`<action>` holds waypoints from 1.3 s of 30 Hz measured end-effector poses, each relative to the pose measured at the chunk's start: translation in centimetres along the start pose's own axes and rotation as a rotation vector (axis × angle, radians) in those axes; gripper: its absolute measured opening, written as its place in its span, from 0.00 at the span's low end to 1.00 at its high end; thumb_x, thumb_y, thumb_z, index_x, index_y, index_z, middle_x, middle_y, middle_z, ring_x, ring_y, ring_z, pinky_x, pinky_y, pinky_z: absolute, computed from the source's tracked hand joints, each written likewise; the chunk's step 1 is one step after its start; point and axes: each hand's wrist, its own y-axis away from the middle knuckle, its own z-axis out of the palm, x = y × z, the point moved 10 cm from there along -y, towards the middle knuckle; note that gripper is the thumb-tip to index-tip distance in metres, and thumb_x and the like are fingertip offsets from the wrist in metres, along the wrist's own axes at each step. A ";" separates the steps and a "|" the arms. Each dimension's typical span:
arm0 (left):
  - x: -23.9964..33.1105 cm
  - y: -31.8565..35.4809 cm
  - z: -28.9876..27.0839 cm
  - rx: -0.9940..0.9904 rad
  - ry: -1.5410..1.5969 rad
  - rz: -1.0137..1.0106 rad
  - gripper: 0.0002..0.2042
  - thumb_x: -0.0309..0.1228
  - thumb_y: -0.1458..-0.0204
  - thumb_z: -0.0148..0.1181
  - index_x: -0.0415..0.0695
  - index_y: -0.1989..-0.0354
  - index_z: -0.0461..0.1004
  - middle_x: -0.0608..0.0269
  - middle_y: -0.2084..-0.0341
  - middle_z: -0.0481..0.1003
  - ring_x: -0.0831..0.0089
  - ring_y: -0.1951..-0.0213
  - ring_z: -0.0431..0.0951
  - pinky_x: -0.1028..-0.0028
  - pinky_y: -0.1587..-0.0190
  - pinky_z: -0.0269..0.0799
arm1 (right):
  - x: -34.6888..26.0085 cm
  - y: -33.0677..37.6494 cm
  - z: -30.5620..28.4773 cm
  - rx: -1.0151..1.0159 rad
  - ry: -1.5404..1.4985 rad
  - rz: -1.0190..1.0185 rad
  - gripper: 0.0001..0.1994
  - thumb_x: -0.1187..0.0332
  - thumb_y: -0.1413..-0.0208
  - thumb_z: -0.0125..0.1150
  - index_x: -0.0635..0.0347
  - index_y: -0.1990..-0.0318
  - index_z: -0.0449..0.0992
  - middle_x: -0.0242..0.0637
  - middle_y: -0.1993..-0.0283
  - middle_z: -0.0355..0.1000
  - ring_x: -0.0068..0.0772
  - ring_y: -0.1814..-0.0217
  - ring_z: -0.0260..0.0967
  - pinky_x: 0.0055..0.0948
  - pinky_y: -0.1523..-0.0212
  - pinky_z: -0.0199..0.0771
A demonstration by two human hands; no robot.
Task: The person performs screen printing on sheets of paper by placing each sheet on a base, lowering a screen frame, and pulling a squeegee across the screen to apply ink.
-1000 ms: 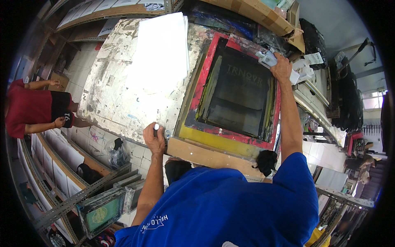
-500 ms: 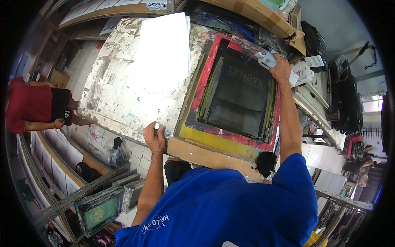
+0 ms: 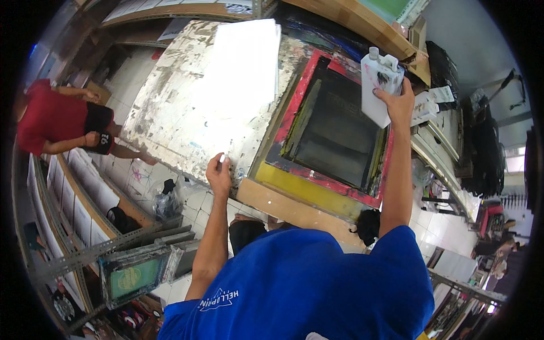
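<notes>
My right hand (image 3: 400,104) is closed around a white plastic jug (image 3: 374,85) with a narrow neck and dark smudges. The jug is over the far right corner of a screen-printing frame (image 3: 301,84), which has red edges and a dark mesh. A yellow board (image 3: 309,190) shows beneath the frame. At the near edge of the table, my left hand (image 3: 219,178) pinches a small white cap (image 3: 222,158) between thumb and fingers, left of the frame.
A stack of white sheets (image 3: 243,68) lies on the stained table (image 3: 164,85). Behind the frame stands a cardboard box (image 3: 362,25). A person in red (image 3: 54,119) is at the left, near shelves. More screen frames (image 3: 136,280) lean at lower left.
My right hand has lifted the jug from low over the frame's far right corner, and more of it shows. My left hand still holds the cap, now turned. The view has shifted slightly.
</notes>
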 end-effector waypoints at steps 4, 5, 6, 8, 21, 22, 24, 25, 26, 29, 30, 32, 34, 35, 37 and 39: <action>9.4 -0.6 -0.9 0.038 0.287 -0.033 0.18 0.22 0.43 0.66 0.35 0.43 0.77 0.59 0.56 0.80 0.76 0.56 0.77 0.75 0.53 0.74 | -8.3 7.5 4.3 -0.208 -0.512 0.000 0.36 0.80 0.62 0.79 0.64 0.40 0.71 0.39 0.46 0.77 0.33 0.45 0.75 0.33 0.41 0.73; 13.4 0.0 -1.1 0.056 0.374 -0.005 0.19 0.20 0.43 0.65 0.34 0.41 0.75 0.58 0.55 0.80 0.75 0.55 0.77 0.75 0.51 0.75 | -9.9 9.7 5.4 -0.250 -0.534 0.029 0.36 0.80 0.62 0.79 0.64 0.40 0.70 0.38 0.46 0.77 0.32 0.44 0.74 0.34 0.40 0.73; 17.6 0.8 -1.5 0.079 0.459 0.024 0.21 0.18 0.43 0.64 0.34 0.40 0.74 0.56 0.53 0.80 0.74 0.54 0.78 0.74 0.50 0.75 | -11.5 12.0 6.6 -0.301 -0.601 0.033 0.37 0.79 0.63 0.80 0.64 0.41 0.70 0.38 0.46 0.76 0.31 0.44 0.74 0.34 0.40 0.73; 23.1 1.9 -2.9 0.021 0.606 0.096 0.23 0.16 0.44 0.65 0.34 0.39 0.73 0.55 0.51 0.80 0.73 0.53 0.78 0.75 0.49 0.75 | -14.4 16.5 9.3 -0.432 -0.677 0.050 0.36 0.79 0.63 0.79 0.63 0.41 0.69 0.38 0.47 0.75 0.31 0.43 0.74 0.34 0.40 0.73; 24.2 9.9 -18.5 -0.055 0.056 0.321 0.15 0.22 0.49 0.69 0.39 0.52 0.82 0.52 0.54 0.84 0.67 0.48 0.78 0.66 0.41 0.70 | -23.6 38.2 20.3 -0.889 -0.491 -0.059 0.36 0.79 0.63 0.76 0.67 0.41 0.69 0.45 0.47 0.75 0.36 0.43 0.74 0.35 0.41 0.73; 23.7 10.5 -19.4 -0.080 0.014 0.368 0.15 0.22 0.50 0.70 0.39 0.52 0.82 0.52 0.55 0.84 0.67 0.48 0.77 0.66 0.41 0.70 | -23.8 39.6 20.9 -0.896 -0.470 -0.071 0.36 0.79 0.63 0.76 0.66 0.41 0.69 0.45 0.48 0.75 0.36 0.44 0.74 0.35 0.42 0.73; 21.2 11.8 -21.4 -0.061 -0.105 0.323 0.15 0.21 0.52 0.70 0.40 0.54 0.82 0.53 0.56 0.84 0.63 0.47 0.76 0.64 0.41 0.70 | -24.2 42.5 22.2 -0.920 -0.425 -0.101 0.35 0.79 0.62 0.76 0.65 0.41 0.69 0.45 0.50 0.76 0.37 0.45 0.75 0.35 0.43 0.74; 19.9 12.5 -22.5 -0.061 -0.161 0.296 0.15 0.21 0.52 0.70 0.41 0.54 0.82 0.53 0.56 0.85 0.63 0.47 0.76 0.64 0.42 0.70 | -24.2 43.7 22.5 -0.894 -0.413 -0.127 0.33 0.75 0.62 0.75 0.65 0.43 0.72 0.49 0.50 0.76 0.48 0.48 0.77 0.38 0.47 0.76; 18.4 13.0 -23.6 -0.059 -0.214 0.274 0.15 0.21 0.52 0.70 0.41 0.54 0.82 0.53 0.56 0.85 0.62 0.47 0.76 0.64 0.42 0.70 | -24.1 45.1 23.0 -0.902 -0.401 -0.125 0.33 0.75 0.62 0.75 0.65 0.43 0.71 0.49 0.50 0.76 0.48 0.48 0.77 0.38 0.47 0.76; 13.3 15.7 -26.6 -0.011 -0.201 0.221 0.15 0.20 0.51 0.68 0.41 0.53 0.82 0.54 0.56 0.81 0.63 0.50 0.77 0.67 0.45 0.70 | -23.5 50.0 25.5 -0.930 -0.393 -0.088 0.32 0.75 0.62 0.73 0.63 0.44 0.70 0.49 0.52 0.76 0.49 0.48 0.77 0.39 0.47 0.76; 11.0 16.7 -27.5 0.007 -0.196 0.168 0.15 0.20 0.51 0.68 0.40 0.53 0.82 0.54 0.56 0.80 0.63 0.50 0.77 0.67 0.46 0.71 | -22.6 52.0 26.7 -0.951 -0.372 -0.091 0.32 0.75 0.62 0.73 0.63 0.44 0.70 0.48 0.53 0.76 0.48 0.49 0.77 0.39 0.47 0.76; 6.4 18.7 -28.0 -0.011 -0.090 0.079 0.13 0.18 0.49 0.66 0.39 0.54 0.82 0.56 0.55 0.76 0.64 0.53 0.77 0.69 0.49 0.72 | -19.8 56.1 29.3 -0.986 -0.327 -0.095 0.32 0.76 0.63 0.73 0.62 0.45 0.70 0.48 0.55 0.76 0.48 0.51 0.76 0.39 0.48 0.75; 2.1 20.3 -28.5 0.005 -0.097 0.052 0.13 0.17 0.49 0.64 0.39 0.54 0.83 0.55 0.55 0.77 0.64 0.53 0.78 0.69 0.50 0.73 | -16.4 59.9 32.0 -0.987 -0.361 -0.096 0.32 0.77 0.64 0.75 0.63 0.46 0.70 0.48 0.53 0.74 0.49 0.52 0.75 0.39 0.48 0.75; -0.7 21.1 -28.4 0.004 -0.097 0.051 0.12 0.16 0.48 0.63 0.39 0.56 0.83 0.55 0.55 0.78 0.65 0.52 0.78 0.69 0.50 0.74 | -14.8 61.5 33.4 -0.969 -0.341 -0.140 0.32 0.77 0.65 0.76 0.63 0.47 0.70 0.49 0.51 0.74 0.49 0.51 0.75 0.40 0.47 0.75; -5.5 22.0 -28.5 -0.018 -0.104 0.001 0.17 0.20 0.46 0.63 0.38 0.46 0.79 0.50 0.48 0.77 0.59 0.46 0.77 0.65 0.44 0.72 | -10.2 64.9 36.4 -0.973 -0.215 -0.118 0.34 0.78 0.66 0.78 0.65 0.46 0.70 0.50 0.47 0.72 0.52 0.44 0.72 0.44 0.42 0.72; -10.6 22.8 -28.6 0.070 -0.073 -0.088 0.23 0.26 0.45 0.63 0.37 0.40 0.74 0.46 0.42 0.74 0.56 0.41 0.75 0.62 0.40 0.70 | -4.6 67.7 39.5 -0.947 -0.249 -0.059 0.38 0.79 0.60 0.78 0.63 0.40 0.65 0.47 0.45 0.73 0.38 0.42 0.73 0.35 0.40 0.72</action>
